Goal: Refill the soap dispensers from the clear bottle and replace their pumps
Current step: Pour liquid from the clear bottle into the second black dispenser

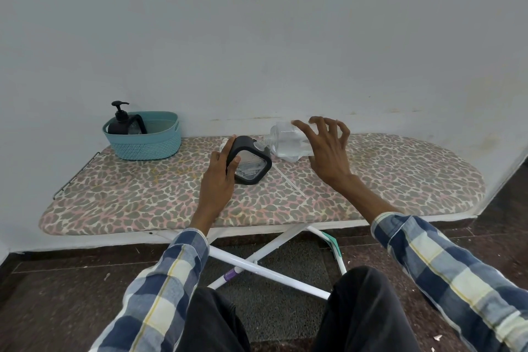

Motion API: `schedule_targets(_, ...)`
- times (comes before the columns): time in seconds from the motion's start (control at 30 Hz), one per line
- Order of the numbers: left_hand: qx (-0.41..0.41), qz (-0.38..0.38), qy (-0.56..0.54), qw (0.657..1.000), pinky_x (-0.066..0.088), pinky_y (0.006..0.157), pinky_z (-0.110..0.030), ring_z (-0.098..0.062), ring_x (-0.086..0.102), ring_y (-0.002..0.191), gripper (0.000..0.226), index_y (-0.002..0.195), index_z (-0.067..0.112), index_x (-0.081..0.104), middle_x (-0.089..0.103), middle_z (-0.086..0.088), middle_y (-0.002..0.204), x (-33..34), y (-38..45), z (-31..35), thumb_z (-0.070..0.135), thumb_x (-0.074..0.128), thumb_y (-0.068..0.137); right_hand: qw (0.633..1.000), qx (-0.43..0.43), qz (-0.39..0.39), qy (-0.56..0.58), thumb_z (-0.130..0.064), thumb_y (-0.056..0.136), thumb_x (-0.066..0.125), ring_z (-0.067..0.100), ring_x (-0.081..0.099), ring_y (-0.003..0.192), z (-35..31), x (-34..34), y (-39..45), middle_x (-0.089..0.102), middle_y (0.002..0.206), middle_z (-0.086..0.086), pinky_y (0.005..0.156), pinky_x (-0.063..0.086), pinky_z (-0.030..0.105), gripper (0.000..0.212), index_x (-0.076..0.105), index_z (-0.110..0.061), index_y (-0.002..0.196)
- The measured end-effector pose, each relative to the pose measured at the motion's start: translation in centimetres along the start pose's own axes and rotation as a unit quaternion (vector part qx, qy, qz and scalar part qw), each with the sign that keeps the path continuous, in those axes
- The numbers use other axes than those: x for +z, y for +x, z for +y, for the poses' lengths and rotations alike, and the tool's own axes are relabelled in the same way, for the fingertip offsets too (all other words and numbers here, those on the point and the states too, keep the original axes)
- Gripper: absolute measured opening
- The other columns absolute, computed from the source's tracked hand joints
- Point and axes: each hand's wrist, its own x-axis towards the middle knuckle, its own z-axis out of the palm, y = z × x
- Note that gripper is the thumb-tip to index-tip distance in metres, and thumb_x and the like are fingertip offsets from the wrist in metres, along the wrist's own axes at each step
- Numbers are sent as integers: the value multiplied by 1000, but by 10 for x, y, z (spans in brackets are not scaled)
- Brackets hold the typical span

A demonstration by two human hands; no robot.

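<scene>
A black soap dispenser (pixel 251 164) with a clear front window leans tilted on the ironing board (pixel 143 197). My left hand (pixel 220 177) grips its left side. The clear bottle (pixel 283 141) is tipped on its side, neck pointing left at the dispenser's top opening, with a little clear liquid pooled in it. My right hand (pixel 328 148) holds the bottle's base end in a spread, claw-like grip, and hides that end. A white object (pixel 223 143), perhaps a pump, shows just behind my left fingers. A thin clear tube (pixel 289 183) lies on the board.
A teal basket (pixel 145 138) stands at the board's back left against the wall. It holds a black pump dispenser (pixel 119 120) and another dark dispenser (pixel 137 124). The board's white crossed legs (pixel 257 260) stand in front of my knees.
</scene>
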Motion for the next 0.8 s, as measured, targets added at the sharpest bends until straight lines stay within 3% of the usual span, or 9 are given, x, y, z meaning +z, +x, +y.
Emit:
schedule_targets(0.2, -33, 4, -30, 999, 52, 95, -32, -12, 59, 127, 58, 161, 27, 38, 55, 0, 153, -1, -2, 2, 59, 36, 113, 991, 67, -24, 114, -3, 68, 78, 28, 40, 136, -12, 18, -20, 43, 142, 3, 112, 27, 52, 106, 35, -38, 159)
schedule_targets(0.3, -37, 7, -28, 999, 53, 90, -32, -12, 62, 120, 60, 158, 24, 40, 58, 0, 149, -2, -3, 3, 61, 36, 112, 963, 136, 4, 235, -19, 77, 81, 29, 40, 131, -15, 28, -27, 42, 141, 6, 105, 34, 53, 96, 31, -33, 158)
schedule_targets(0.4, -43, 11, -23, 999, 55, 83, -31, -10, 63, 110, 60, 156, 24, 41, 61, 2, 144, -3, -2, 4, 64, 34, 111, 916, 207, 28, 344, -31, 81, 85, 29, 41, 136, -17, 33, -28, 39, 150, 6, 109, 33, 56, 103, 20, -30, 161)
schedule_targets(0.5, -50, 11, -15, 999, 51, 79, -22, -5, 61, 103, 58, 154, 26, 41, 61, 9, 137, -3, -3, 4, 65, 35, 112, 880, 251, 2, 403, -40, 85, 89, 33, 36, 152, -15, 36, -28, 28, 168, 8, 124, 31, 60, 118, 6, -24, 166)
schedule_targets(0.63, -63, 8, -11, 998, 55, 78, -33, 5, 61, 95, 53, 151, 29, 42, 62, 14, 128, -2, -2, 4, 64, 36, 112, 861, 276, -50, 424, -55, 83, 87, 32, 38, 154, -11, 34, -28, 26, 172, 15, 126, 36, 56, 128, -3, -22, 168)
schedule_targets(0.73, -60, 9, -4, 998, 55, 78, -36, -6, 66, 98, 52, 149, 28, 42, 65, 8, 128, -2, -2, 4, 64, 35, 113, 855, 255, -42, 450, -61, 90, 78, 22, 48, 140, -5, 31, -30, 36, 166, 14, 116, 39, 43, 109, 10, -23, 166)
schedule_targets(0.8, -58, 10, 0, 998, 55, 77, -36, -13, 67, 99, 52, 149, 29, 42, 66, 5, 129, -2, -3, 5, 65, 34, 112, 830, 263, -38, 490, -71, 100, 55, 16, 46, 139, -1, 29, -33, 43, 160, 12, 115, 38, 42, 87, 20, -22, 163)
